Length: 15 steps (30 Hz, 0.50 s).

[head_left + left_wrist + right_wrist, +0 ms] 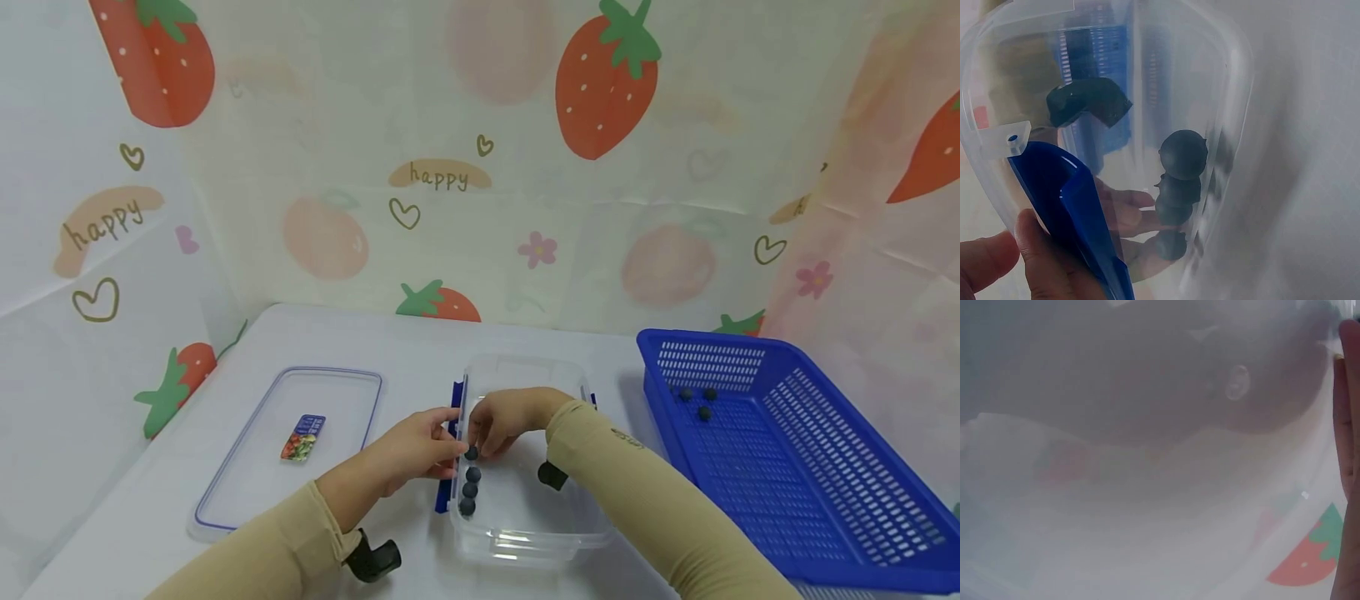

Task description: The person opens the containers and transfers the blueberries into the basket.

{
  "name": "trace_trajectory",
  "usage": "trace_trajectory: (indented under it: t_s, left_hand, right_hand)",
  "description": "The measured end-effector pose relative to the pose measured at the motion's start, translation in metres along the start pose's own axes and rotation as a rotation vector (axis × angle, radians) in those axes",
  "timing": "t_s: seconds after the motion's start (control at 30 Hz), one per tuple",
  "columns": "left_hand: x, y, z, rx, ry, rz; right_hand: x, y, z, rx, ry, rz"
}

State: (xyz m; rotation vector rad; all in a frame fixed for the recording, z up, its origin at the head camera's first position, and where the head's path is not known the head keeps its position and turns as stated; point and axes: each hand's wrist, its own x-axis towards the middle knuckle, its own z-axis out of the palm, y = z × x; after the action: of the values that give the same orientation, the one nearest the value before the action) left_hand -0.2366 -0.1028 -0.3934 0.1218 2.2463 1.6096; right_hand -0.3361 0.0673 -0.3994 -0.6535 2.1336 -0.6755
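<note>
A clear plastic box stands in the middle of the table, blue latches folded out at its sides. Inside, several blueberries form a row along the left wall. My right hand reaches into the box and pinches a blueberry at the far end of that row. Against the outside of the left wall, by the latch, rests my left hand, its fingers spread. In the right wrist view the box's hazy plastic fills most of the picture, with right-hand fingers at the edge.
A blue mesh basket stands at the right with three blueberries in its far left corner. To the left lies a clear lid with a blue seal and a printed label. Patterned sheets hang behind the table.
</note>
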Motion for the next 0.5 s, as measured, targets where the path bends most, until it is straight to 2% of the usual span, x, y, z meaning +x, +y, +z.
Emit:
trace_trajectory:
  t_s: [0.23, 0.5]
  left_hand:
    - [-0.0013, 0.0004, 0.0011, 0.004, 0.003, -0.001]
    - [-0.0014, 0.0013, 0.0005, -0.033, -0.003, 0.009]
  right_hand:
    - [0.0017, 0.0013, 0.0002, 0.008, 0.024, -0.025]
    - [-0.0020, -0.0007, -0.0048, 0.052, 0.105, -0.077]
